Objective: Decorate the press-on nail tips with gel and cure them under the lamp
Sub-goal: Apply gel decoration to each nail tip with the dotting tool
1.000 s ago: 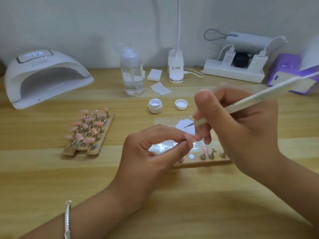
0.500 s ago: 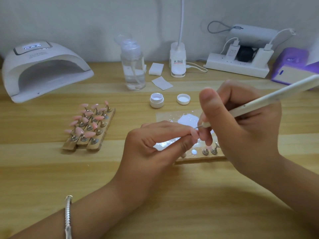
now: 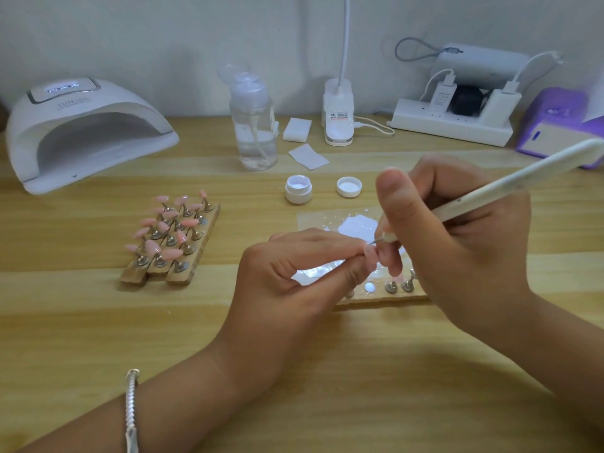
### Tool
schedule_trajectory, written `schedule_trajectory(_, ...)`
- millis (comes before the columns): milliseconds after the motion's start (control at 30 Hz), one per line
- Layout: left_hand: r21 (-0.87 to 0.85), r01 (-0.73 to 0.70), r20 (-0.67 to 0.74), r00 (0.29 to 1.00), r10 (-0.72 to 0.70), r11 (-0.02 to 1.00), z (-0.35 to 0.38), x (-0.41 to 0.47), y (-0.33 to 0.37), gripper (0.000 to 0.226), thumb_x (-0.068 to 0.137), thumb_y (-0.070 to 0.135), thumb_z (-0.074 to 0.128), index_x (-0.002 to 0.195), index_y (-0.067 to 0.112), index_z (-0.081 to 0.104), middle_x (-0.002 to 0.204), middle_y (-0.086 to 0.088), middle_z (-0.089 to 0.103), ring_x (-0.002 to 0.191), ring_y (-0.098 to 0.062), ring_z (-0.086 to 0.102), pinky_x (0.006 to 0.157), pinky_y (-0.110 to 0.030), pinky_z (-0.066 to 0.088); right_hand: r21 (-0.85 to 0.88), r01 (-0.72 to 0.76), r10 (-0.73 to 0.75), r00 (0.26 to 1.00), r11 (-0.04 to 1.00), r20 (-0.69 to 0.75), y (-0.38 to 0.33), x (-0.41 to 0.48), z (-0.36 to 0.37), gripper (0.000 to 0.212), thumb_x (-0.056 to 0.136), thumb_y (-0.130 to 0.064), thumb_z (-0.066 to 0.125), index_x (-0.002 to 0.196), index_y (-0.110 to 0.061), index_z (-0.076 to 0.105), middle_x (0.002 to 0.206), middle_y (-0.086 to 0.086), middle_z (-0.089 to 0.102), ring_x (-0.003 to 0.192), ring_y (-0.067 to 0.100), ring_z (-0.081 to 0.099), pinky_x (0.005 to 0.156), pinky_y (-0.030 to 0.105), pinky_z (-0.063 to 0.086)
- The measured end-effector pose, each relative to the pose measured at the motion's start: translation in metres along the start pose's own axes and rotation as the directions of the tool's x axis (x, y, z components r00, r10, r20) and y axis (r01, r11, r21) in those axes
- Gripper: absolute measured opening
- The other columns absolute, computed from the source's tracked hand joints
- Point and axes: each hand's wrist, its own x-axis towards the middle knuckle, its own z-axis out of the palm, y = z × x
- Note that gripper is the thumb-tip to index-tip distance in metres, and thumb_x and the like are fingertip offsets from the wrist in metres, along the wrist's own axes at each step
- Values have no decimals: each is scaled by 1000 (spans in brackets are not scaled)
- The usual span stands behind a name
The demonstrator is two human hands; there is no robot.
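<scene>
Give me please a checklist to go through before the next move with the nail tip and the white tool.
1. Left hand pinches the nail tip: ok.
2. Right hand grips the white tool, its point at the nail tip: ok.
3. Gel on the tool's point: cannot tell, too small.
4. Gel jar open, lid beside it: ok.
5. Curing lamp display lit: ok.
6. Bare holder free on the near stand: ok.
</scene>
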Motion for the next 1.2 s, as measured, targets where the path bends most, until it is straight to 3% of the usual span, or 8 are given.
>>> schedule_trajectory(200,10,11,1,1000,-11,1000,0,-1,-1,10,87,19,73,88,12,80,84,0,77,82,-24,72,83,-48,52,-12,11,-11,1000,1000,15,0,0,0,40,96,-18,58,58,-11,47,47,1,54,39,16,55,44,21,40)
schedule_trajectory(433,-15,20,12,1000,-20,1000,0,0,-1,9,86,14,74,89,9,80,85,-2,77,79,-28,70,77,-39,53,25,-9,10,1000,1000,-18,1,0,-1,42,98,-19,54,58,-8,48,46,1,53,35,20,56,44,16,38)
schedule_trajectory(1200,-30,7,6,1000,-7,1000,0,0,0,9,86,15,73,90,12,80,86,2,78,81,-25,72,76,-39,55,-7,-2,2,1000,1000,12,2,0,-1,41,97,-19,58,58,-7,49,48,0,54,38,17,56,42,23,40)
